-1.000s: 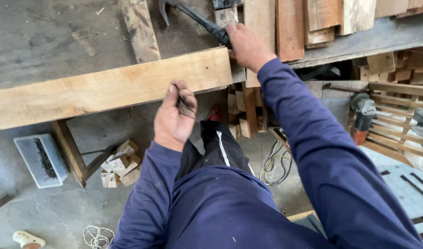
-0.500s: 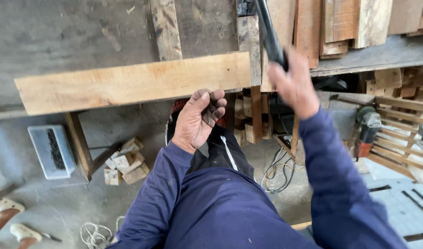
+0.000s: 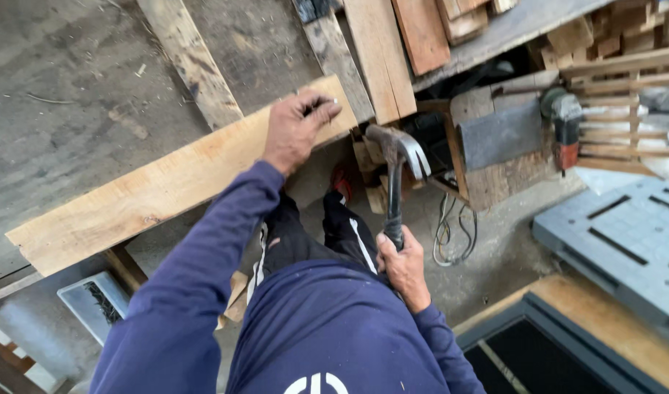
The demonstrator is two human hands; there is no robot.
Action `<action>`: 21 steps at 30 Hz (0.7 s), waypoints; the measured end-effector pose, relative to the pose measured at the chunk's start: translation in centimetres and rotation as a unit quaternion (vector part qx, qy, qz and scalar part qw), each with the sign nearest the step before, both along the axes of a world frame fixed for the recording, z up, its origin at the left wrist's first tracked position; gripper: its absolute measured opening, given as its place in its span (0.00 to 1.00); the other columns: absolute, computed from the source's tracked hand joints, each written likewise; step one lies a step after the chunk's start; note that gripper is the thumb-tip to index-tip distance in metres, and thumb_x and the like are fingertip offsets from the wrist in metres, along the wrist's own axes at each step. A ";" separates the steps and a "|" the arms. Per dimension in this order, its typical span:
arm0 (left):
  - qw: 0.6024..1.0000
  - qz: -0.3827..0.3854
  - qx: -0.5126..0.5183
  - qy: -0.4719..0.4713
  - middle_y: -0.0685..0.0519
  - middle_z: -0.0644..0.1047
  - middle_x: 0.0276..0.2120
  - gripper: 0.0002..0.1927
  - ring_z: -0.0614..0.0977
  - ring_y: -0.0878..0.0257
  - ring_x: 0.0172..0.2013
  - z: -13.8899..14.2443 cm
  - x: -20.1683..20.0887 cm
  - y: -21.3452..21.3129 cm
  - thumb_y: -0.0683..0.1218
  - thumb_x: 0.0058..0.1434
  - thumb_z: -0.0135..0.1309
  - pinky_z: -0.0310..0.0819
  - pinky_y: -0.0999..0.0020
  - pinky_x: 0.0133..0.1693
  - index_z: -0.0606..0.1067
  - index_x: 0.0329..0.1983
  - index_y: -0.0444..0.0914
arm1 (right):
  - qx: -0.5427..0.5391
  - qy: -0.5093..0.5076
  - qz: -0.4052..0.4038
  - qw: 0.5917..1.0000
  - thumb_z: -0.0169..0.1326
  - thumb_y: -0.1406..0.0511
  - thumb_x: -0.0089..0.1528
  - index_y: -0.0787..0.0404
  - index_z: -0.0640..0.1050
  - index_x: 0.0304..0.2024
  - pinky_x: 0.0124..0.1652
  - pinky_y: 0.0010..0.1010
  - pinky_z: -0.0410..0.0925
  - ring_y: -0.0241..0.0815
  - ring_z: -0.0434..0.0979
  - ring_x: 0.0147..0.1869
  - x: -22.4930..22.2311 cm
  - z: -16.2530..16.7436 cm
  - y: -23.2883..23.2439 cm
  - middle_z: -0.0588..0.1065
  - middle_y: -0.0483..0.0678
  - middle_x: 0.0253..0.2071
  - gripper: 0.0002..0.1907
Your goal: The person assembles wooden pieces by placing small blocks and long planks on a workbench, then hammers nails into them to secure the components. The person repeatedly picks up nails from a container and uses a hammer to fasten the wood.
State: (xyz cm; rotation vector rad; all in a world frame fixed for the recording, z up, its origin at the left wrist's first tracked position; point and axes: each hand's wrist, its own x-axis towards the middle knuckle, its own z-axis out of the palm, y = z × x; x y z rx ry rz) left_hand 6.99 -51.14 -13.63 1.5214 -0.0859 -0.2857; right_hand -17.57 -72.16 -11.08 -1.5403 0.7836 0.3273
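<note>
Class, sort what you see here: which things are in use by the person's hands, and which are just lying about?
In use:
left hand resting on the long plank
right hand gripping the claw hammer

Lying about:
angle grinder
grey pallet
tray of nails
stacked boards

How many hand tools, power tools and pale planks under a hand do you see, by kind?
Claw hammer, in the right hand: 1
Angle grinder: 1
Pale plank under the left hand: 1
Total: 3
</note>
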 end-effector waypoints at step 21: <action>0.968 -0.075 0.150 -0.189 0.50 0.82 0.35 0.07 0.82 0.54 0.37 0.1 1.1 0.4 0.44 0.64 0.64 0.75 0.63 0.40 0.82 0.42 0.37 | -0.147 -0.084 0.154 0.974 0.52 0.56 0.68 0.63 0.74 0.47 0.22 0.22 0.64 0.27 0.68 0.21 4.1 6.2 2.1 0.68 0.38 0.19 0.16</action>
